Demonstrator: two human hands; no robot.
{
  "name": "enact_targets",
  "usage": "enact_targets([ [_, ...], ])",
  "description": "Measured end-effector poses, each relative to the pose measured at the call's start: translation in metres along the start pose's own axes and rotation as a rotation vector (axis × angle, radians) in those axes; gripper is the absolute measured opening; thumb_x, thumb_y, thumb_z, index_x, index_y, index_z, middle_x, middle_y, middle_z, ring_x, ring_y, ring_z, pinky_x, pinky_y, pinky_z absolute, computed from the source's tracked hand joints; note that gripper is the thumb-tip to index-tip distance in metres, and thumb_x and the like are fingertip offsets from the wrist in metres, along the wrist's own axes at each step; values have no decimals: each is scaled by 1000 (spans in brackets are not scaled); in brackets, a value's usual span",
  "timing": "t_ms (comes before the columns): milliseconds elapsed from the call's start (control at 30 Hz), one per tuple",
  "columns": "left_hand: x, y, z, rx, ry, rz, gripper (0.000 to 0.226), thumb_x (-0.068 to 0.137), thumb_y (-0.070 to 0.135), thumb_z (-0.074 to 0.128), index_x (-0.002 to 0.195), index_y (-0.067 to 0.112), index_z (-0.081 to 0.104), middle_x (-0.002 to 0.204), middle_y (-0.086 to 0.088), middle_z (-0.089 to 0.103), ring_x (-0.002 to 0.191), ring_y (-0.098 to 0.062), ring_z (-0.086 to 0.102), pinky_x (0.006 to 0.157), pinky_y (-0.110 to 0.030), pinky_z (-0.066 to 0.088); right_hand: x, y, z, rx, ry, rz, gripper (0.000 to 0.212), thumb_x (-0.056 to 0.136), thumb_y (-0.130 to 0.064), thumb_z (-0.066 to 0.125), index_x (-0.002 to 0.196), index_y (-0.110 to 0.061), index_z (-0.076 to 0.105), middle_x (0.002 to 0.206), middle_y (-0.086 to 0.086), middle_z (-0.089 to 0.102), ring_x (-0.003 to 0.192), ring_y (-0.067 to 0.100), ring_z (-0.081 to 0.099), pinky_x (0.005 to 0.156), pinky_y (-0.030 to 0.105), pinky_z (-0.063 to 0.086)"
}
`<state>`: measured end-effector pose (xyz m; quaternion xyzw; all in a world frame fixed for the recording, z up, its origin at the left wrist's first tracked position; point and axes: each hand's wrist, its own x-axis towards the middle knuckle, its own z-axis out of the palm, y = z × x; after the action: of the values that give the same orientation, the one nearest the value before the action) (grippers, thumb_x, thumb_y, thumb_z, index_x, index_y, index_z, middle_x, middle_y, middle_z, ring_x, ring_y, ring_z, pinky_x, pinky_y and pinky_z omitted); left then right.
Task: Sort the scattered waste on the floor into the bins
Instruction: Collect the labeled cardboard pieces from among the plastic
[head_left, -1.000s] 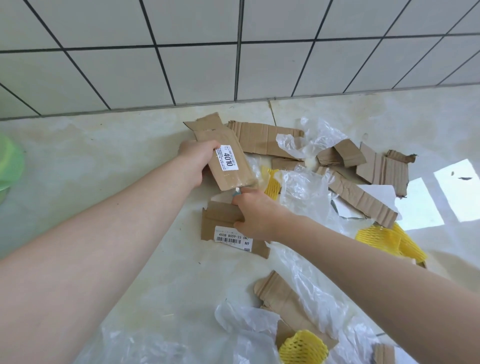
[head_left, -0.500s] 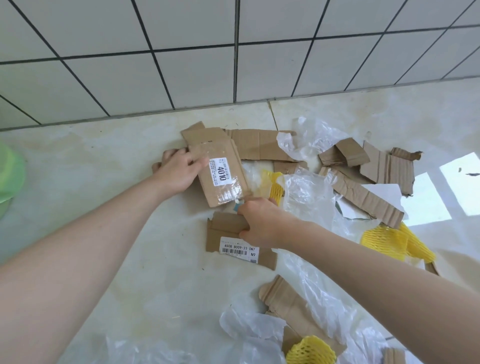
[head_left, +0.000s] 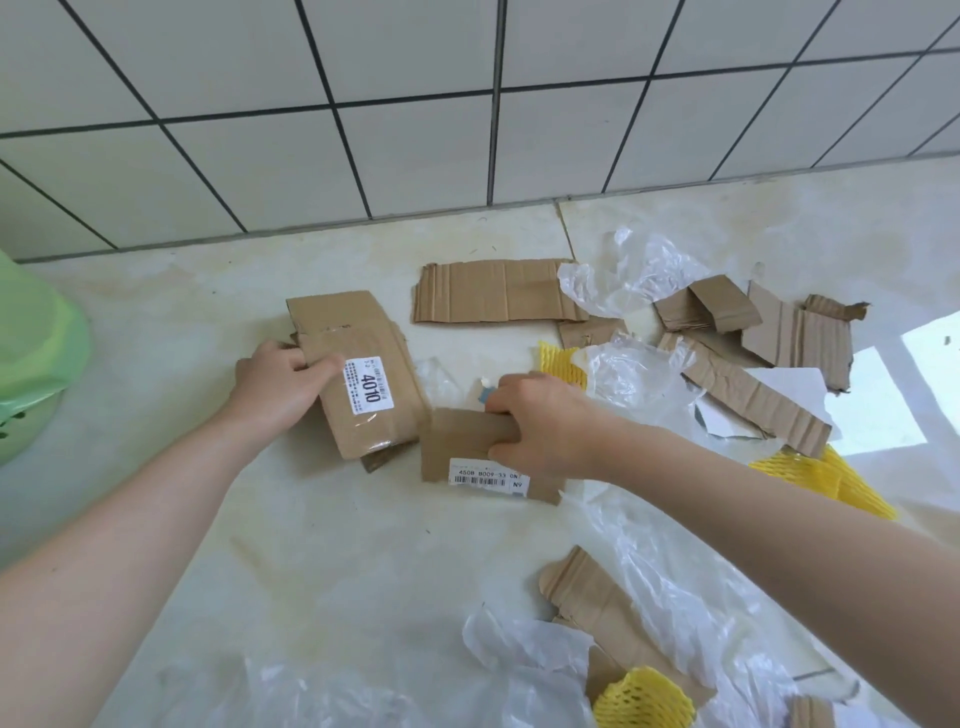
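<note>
My left hand (head_left: 275, 384) grips a stack of brown cardboard pieces (head_left: 363, 364) whose top piece bears a white label reading 4010. Just right of it, my right hand (head_left: 540, 421) grips a folded cardboard piece with a barcode label (head_left: 457, 447) that lies on the pale floor. More torn cardboard (head_left: 493, 291) lies flat behind them, near the tiled wall. Scattered to the right are clear plastic film (head_left: 634, 379), yellow foam nets (head_left: 563, 358) and further cardboard strips (head_left: 748, 384).
A green bin (head_left: 36, 343) stands at the left edge. Plastic film (head_left: 524, 654), a cardboard strip (head_left: 597, 597) and a yellow foam net (head_left: 641, 699) lie near the bottom right. Another yellow net (head_left: 831, 478) sits right of my forearm. A tiled wall (head_left: 467, 104) bounds the floor behind.
My left hand has carried the labelled cardboard stack leftward, off the pile. My right hand has closed on the barcode-labelled piece.
</note>
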<state>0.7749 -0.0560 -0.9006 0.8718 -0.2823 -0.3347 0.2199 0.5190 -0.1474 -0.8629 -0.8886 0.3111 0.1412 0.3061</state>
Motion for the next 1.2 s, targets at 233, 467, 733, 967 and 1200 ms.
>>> enact_targets([
  [233,7,26,-4,-368,32,-184,13,81,16,61,70,11,57,70,-6,63,59,-20,58,53,-23,41,16,-7,-17,418,84,112,31,73,-19,71,72,6,51,68,7,42,62,18,38,56,30,29],
  [467,12,43,4,-458,-34,-245,12,77,1,62,69,8,56,66,-9,59,54,-21,60,51,-23,48,41,-18,12,144,-75,171,10,79,-15,57,70,-11,54,66,2,48,70,25,51,46,23,35],
  [733,3,32,-15,-528,43,-189,2,80,3,63,78,5,63,74,-12,66,64,-24,65,62,-32,54,42,-16,15,170,-98,282,17,77,-14,57,88,-4,64,70,4,52,65,24,52,49,22,40],
  [967,-16,13,-70,-603,255,-147,5,78,8,64,75,11,64,79,-9,69,67,-24,66,63,-32,54,25,-29,1,185,-86,260,14,78,-16,61,65,-13,55,64,2,49,63,20,49,47,23,34],
  [1200,-71,-3,-113,-682,326,-50,14,81,8,62,71,18,65,75,-2,68,65,-18,63,58,-24,49,14,-87,-23,381,50,151,34,78,-22,68,90,9,61,74,8,50,66,19,45,58,28,33],
])
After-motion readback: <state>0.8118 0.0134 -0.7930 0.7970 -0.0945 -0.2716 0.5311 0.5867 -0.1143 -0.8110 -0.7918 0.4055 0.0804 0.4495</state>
